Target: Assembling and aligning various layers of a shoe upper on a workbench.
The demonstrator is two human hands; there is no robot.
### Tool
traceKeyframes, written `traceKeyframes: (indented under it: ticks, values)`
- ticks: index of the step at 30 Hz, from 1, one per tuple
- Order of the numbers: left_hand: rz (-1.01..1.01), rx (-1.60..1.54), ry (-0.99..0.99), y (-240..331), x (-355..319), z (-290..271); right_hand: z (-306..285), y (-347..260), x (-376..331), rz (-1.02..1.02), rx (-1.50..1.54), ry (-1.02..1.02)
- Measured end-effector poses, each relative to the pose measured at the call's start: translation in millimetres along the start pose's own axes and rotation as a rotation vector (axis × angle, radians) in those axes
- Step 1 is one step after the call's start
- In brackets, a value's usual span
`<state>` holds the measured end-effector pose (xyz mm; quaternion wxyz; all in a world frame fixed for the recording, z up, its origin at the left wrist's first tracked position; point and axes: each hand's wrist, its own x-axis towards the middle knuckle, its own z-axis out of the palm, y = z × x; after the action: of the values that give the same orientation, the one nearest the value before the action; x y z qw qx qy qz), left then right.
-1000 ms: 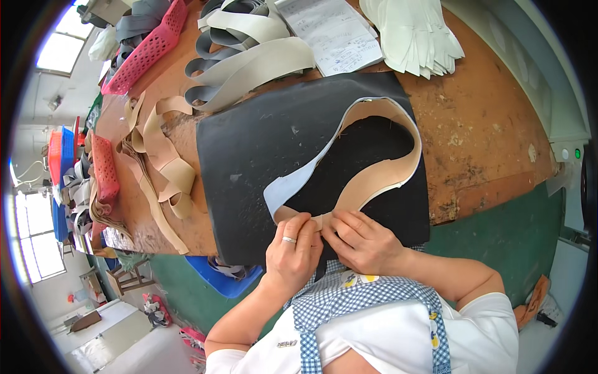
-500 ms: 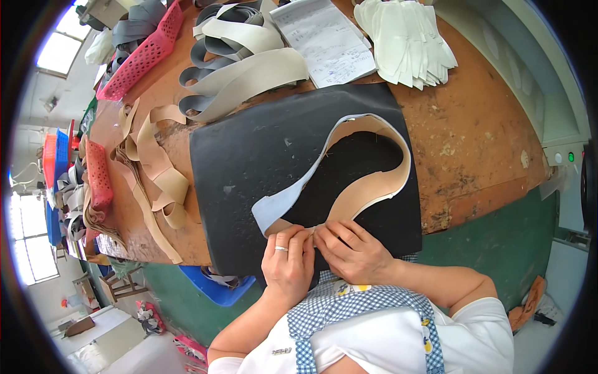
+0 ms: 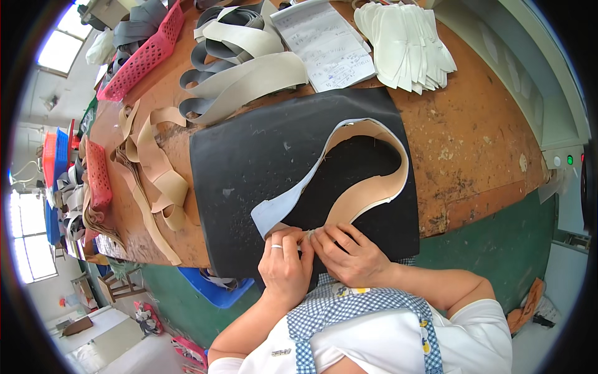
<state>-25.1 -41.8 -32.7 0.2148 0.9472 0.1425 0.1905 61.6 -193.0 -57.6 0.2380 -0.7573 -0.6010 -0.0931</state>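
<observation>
A long strip (image 3: 364, 193), tan on one face and pale blue on the other, stands on edge in an open loop on the black mat (image 3: 233, 165). My left hand (image 3: 285, 265), with a ring on one finger, pinches the loop's near side close to the mat's front edge. Right beside it, my right hand (image 3: 352, 257) grips the same strip with its fingertips, thumbs nearly meeting. The fingers cover the bit of strip between them, so I cannot tell whether two ends join there.
Tan strips (image 3: 165, 181) lie left of the mat on the wooden table (image 3: 479, 162). Behind it are grey strips (image 3: 249, 78), a handwritten notepad (image 3: 330, 50) and a stack of white cut pieces (image 3: 408, 47). A pink basket (image 3: 146, 56) stands far left; a blue tub (image 3: 215, 290) sits below the edge.
Both hands stay on the strip, their fingers shifted very slightly. The loop keeps nearly the same shape and place on the mat.
</observation>
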Motion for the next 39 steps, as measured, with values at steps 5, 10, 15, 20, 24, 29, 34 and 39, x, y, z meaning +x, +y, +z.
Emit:
traceKeyframes:
  ticks: [5, 10, 15, 20, 24, 29, 34, 39]
  values:
    - [0.038, -0.019, 0.017, 1.4, -1.1, -3.5, 1.1, -2.5, 0.0, 0.021, -0.023, -0.007]
    - [0.02, -0.038, -0.008, 4.6, 0.6, -6.9, 2.5, -4.2, -0.4, 0.026, -0.054, -0.018]
    - [-0.098, -0.114, -0.041, 0.6, 2.0, -7.9, 4.3, -5.4, 2.0, 0.021, -0.059, -0.015]
    - [-0.197, -0.265, -0.01, 1.4, 3.0, -5.1, 4.2, -6.5, -0.5, 0.033, -0.052, -0.025]
    - [-0.182, -0.243, 0.022, 1.0, 0.1, -4.0, 5.4, -6.1, -1.2, 0.03, -0.044, -0.031]
    - [-0.21, -0.292, 0.046, 0.5, -4.7, 0.8, 6.4, -6.6, -2.6, 0.012, -0.072, -0.048]
    - [-0.217, -0.316, 0.086, 0.9, -8.3, 5.0, 4.6, -6.3, -2.8, 0.0, -0.08, -0.059]
    - [-0.284, -0.383, 0.133, 4.1, -10.0, 7.4, 4.3, -5.3, -1.5, -0.008, -0.101, -0.058]
